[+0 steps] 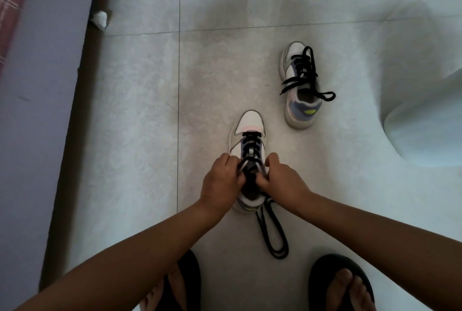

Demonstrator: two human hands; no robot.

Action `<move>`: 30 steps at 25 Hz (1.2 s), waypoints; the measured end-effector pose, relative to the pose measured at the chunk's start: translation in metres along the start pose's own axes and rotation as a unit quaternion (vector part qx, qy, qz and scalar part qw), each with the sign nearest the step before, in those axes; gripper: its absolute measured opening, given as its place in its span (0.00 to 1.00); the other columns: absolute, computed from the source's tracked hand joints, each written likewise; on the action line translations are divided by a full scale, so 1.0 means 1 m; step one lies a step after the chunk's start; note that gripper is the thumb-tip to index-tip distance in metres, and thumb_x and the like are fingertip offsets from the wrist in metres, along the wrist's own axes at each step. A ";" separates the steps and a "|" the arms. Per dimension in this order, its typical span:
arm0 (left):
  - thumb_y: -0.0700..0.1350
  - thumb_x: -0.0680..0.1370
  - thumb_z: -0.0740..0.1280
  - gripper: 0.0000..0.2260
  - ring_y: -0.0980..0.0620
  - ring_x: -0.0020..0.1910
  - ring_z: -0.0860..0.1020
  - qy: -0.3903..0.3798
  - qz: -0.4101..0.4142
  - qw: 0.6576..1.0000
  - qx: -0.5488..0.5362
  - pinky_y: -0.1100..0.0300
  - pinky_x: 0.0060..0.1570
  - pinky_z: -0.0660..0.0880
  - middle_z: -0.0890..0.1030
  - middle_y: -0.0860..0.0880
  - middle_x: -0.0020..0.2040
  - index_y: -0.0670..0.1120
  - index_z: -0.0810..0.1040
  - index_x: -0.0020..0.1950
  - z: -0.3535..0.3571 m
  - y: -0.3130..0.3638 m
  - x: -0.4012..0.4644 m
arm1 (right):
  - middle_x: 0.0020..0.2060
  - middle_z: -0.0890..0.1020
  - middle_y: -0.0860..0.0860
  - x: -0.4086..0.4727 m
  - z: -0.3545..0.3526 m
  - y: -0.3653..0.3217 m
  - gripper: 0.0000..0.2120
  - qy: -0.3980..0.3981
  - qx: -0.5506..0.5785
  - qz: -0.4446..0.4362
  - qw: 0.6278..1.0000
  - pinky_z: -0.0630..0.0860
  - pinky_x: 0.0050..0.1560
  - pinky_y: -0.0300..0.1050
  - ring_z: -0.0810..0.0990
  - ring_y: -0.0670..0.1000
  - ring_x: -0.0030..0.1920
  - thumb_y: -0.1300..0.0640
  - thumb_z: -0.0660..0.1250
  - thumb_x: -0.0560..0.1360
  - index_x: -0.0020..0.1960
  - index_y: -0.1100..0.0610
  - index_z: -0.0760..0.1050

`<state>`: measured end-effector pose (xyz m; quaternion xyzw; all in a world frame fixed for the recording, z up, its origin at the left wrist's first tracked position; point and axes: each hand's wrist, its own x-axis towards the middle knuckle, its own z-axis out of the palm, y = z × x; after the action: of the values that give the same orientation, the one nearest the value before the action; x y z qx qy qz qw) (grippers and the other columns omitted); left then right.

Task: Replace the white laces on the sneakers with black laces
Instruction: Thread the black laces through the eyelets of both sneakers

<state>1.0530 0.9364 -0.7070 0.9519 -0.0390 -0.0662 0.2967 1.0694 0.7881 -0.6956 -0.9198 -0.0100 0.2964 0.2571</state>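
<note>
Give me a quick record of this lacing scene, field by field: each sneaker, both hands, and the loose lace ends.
near sneaker: on the tiled floor, black laces threaded
left hand: gripping lace at the near sneaker's top eyelets
right hand: gripping lace on the opposite side
loose lace ends: trailing on floor behind the heel
far sneaker: black laces in, untied
white laces: none visible

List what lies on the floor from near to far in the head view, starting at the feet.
Black sandals → loose black lace ends → hands on the near sneaker → far sneaker → white scrap.
</note>
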 end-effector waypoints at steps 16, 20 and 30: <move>0.49 0.74 0.70 0.24 0.50 0.52 0.75 -0.036 -0.020 0.999 -0.010 0.58 0.43 0.73 0.73 0.47 0.58 0.44 0.68 0.66 -0.002 -0.016 0.004 | 0.35 0.82 0.61 -0.007 -0.014 -0.002 0.25 -0.070 0.196 0.142 0.968 0.72 0.29 0.42 0.77 0.54 0.28 0.39 0.58 0.77 0.43 0.62 0.73; 0.52 0.71 0.72 0.34 0.46 0.68 0.63 -0.073 0.064 0.995 -0.004 0.52 0.65 0.61 0.64 0.43 0.70 0.44 0.63 0.73 0.007 -0.008 0.006 | 0.24 0.79 0.52 -0.028 -0.031 -0.018 0.20 -0.203 0.242 0.109 0.943 0.69 0.27 0.37 0.73 0.48 0.25 0.46 0.61 0.78 0.38 0.60 0.78; 0.43 0.69 0.73 0.25 0.47 0.70 0.58 -0.108 -0.016 0.986 -0.124 0.62 0.66 0.57 0.63 0.46 0.71 0.44 0.71 0.65 0.017 -0.007 0.030 | 0.28 0.73 0.46 -0.054 -0.026 -0.042 0.18 -0.070 0.126 0.014 0.989 0.67 0.31 0.30 0.71 0.42 0.27 0.55 0.56 0.80 0.36 0.59 0.75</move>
<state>1.0806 0.9294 -0.7279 0.8953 -0.0467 -0.1781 0.4057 1.0448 0.8027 -0.6282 -0.8571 0.0225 0.3623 0.3654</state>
